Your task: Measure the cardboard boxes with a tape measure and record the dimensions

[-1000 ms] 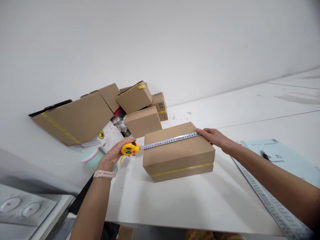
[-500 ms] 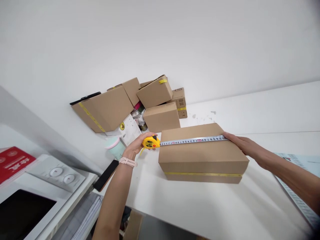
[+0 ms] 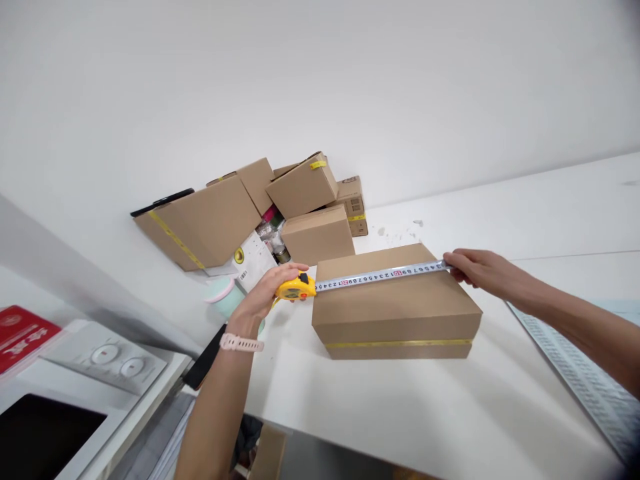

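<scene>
A flat cardboard box (image 3: 395, 310) with a yellow tape band lies on the white table (image 3: 425, 413). A tape measure is stretched across its top: my left hand (image 3: 267, 293), wearing a pink wristband, grips the yellow case (image 3: 297, 288) at the box's left edge. The white blade (image 3: 380, 275) runs to the right edge, where my right hand (image 3: 475, 268) pinches its end at the box's far right corner.
Several cardboard boxes (image 3: 250, 207) are piled against the white wall behind, with a mint cup (image 3: 220, 293) and white packets beside them. A black phone (image 3: 203, 367) lies at the table's left edge. A white device (image 3: 100, 353) sits lower left; a printed sheet (image 3: 575, 373) lies on the right.
The view swung left and then settled. Both hands stay on the tape across the box; my right hand lifted slightly from lying flat to pinching the blade's end.
</scene>
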A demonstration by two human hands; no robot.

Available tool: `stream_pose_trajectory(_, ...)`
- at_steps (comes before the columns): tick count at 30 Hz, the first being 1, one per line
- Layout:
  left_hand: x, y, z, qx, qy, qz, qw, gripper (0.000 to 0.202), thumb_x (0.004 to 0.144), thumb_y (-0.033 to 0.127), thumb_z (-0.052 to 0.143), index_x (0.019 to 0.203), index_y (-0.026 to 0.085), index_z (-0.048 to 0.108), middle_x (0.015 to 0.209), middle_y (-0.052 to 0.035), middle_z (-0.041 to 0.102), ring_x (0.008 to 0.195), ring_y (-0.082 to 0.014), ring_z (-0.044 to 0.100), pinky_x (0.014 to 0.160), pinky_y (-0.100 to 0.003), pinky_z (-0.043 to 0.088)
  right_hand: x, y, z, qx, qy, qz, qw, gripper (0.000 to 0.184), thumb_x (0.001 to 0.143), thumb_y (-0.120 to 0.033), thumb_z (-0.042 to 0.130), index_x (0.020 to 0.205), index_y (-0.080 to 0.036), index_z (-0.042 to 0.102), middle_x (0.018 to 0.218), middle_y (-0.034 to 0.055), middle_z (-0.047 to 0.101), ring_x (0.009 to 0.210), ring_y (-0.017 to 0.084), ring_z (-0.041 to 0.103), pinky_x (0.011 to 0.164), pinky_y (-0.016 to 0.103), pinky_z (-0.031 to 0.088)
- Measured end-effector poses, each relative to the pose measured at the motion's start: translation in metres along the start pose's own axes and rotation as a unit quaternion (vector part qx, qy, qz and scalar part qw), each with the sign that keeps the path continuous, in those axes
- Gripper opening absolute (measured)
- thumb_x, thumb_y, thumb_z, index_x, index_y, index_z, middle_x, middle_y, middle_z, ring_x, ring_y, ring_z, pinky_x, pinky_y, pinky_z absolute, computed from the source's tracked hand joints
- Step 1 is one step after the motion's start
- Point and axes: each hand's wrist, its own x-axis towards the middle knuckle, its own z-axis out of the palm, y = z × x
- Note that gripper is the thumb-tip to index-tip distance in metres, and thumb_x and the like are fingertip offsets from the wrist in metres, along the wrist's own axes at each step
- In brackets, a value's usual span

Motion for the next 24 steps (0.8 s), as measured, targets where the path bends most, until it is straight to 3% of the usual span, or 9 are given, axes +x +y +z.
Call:
stream_pose_trajectory(2, -0.028, 0.006, 0.016, -0.022, -0.042, -0.012, 0.999, 0.051, 0.082, 0.045, 0.078, 0.124, 0.017, 0.069, 0.097, -0.0074, 0.075, 0.080, -0.0217, 0.068, 0.068, -0.029, 0.053, 0.006, -0.011, -0.011, 0.026, 0.019, -0.015, 0.999, 0.045, 0.096, -0.057, 0.050, 0.069, -0.022, 0.057, 0.076, 0.0059, 0.062, 0.069, 0.019, 0.052, 0.066, 0.036, 0.041)
stream_pose_trajectory(4, -0.059, 0.000, 0.043, -0.049, -0.094, -0.044, 0.993, 0.068, 0.073, 0.048, 0.082, 0.131, 0.016, 0.068, 0.100, -0.0105, 0.076, 0.078, -0.0260, 0.069, 0.066, -0.033, 0.054, 0.014, -0.025, -0.019, 0.060, 0.030, -0.045, 0.997, 0.044, 0.096, -0.060, 0.049, 0.077, -0.022, 0.060, 0.088, 0.0072, 0.064, 0.078, 0.021, 0.055, 0.074, 0.036, 0.044)
stream_pose_trajectory(6, -0.085, -0.020, 0.078, -0.091, -0.133, -0.086, 0.983, 0.069, 0.070, 0.051, 0.081, 0.129, 0.017, 0.068, 0.098, -0.0129, 0.076, 0.076, -0.0258, 0.070, 0.067, -0.037, 0.056, 0.025, -0.039, -0.019, 0.069, 0.006, -0.092, 0.993, 0.047, 0.092, -0.067, 0.053, 0.081, -0.023, 0.062, 0.093, 0.0074, 0.065, 0.085, 0.022, 0.056, 0.079, 0.037, 0.044)
stream_pose_trajectory(8, -0.100, -0.044, 0.119, -0.230, -0.174, -0.135, 0.948, 0.062, 0.060, 0.042, 0.088, 0.115, 0.018, 0.071, 0.103, -0.0145, 0.076, 0.076, -0.0226, 0.071, 0.069, -0.035, 0.056, 0.040, -0.050, -0.010, 0.046, -0.053, -0.129, 0.989, 0.051, 0.087, -0.074, 0.056, 0.081, -0.023, 0.064, 0.090, 0.0065, 0.065, 0.084, 0.023, 0.055, 0.077, 0.036, 0.044)
stream_pose_trajectory(10, -0.102, -0.064, 0.158, -0.323, -0.149, -0.133, 0.925, 0.058, 0.059, 0.041, 0.089, 0.108, 0.018, 0.069, 0.101, -0.0135, 0.074, 0.074, -0.0212, 0.071, 0.070, -0.035, 0.056, 0.055, -0.058, 0.006, 0.014, -0.105, -0.138, 0.985, 0.054, 0.083, -0.076, 0.060, 0.077, -0.023, 0.065, 0.084, 0.0051, 0.064, 0.079, 0.023, 0.054, 0.073, 0.035, 0.042)
stream_pose_trajectory(13, -0.087, -0.072, 0.200, -0.404, -0.101, -0.080, 0.906, 0.058, 0.058, 0.059, 0.088, 0.093, 0.019, 0.063, 0.093, -0.0116, 0.072, 0.064, -0.0253, 0.070, 0.066, -0.045, 0.057, 0.076, -0.063, 0.032, -0.004, -0.135, -0.127, 0.983, 0.054, 0.080, -0.074, 0.065, 0.068, -0.022, 0.060, 0.075, 0.0040, 0.062, 0.075, 0.022, 0.054, 0.072, 0.035, 0.042)
stream_pose_trajectory(18, -0.069, -0.059, 0.223, -0.398, -0.042, -0.089, 0.912, 0.066, 0.057, 0.069, 0.085, 0.088, 0.016, 0.061, 0.097, -0.0119, 0.069, 0.062, -0.0239, 0.069, 0.069, -0.045, 0.056, 0.092, -0.053, 0.052, -0.007, -0.128, -0.110, 0.986, 0.052, 0.076, -0.066, 0.071, 0.057, -0.022, 0.051, 0.064, 0.0032, 0.058, 0.067, 0.022, 0.053, 0.066, 0.035, 0.041)
stream_pose_trajectory(24, -0.077, -0.075, 0.233, -0.437, -0.088, -0.077, 0.892, 0.056, 0.066, 0.064, 0.085, 0.094, 0.021, 0.062, 0.099, -0.0077, 0.069, 0.066, -0.0244, 0.070, 0.073, -0.048, 0.056, 0.093, -0.036, 0.054, 0.052, -0.173, -0.116, 0.977, 0.036, 0.075, -0.057, 0.075, 0.069, -0.022, 0.067, 0.073, 0.0030, 0.068, 0.070, 0.021, 0.059, 0.065, 0.033, 0.046)
